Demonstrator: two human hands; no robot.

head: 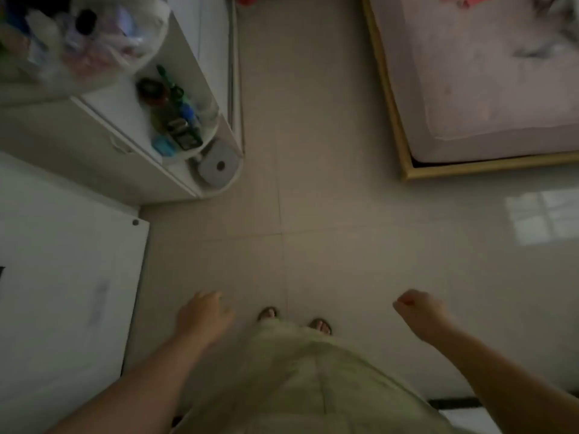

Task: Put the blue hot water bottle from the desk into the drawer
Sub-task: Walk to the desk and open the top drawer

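Observation:
I look straight down at a tiled floor. My left hand (pixel 203 314) hangs at my side above the floor, fingers loosely curled, holding nothing. My right hand (pixel 418 308) is closed in a loose fist and also holds nothing. A white desk top (pixel 62 292) fills the lower left, just left of my left hand. No blue hot water bottle shows on it, and no drawer is visible. A small blue object (pixel 163 146) lies on a white shelf; I cannot tell what it is.
A white rounded shelf unit (pixel 216 133) at upper left carries several small bottles and a grey round device (pixel 219 166). A clear bag of items (pixel 87 36) sits above it. A bed with a gold frame (pixel 404 151) stands at upper right. My feet (pixel 294 319) stand on bare tiles.

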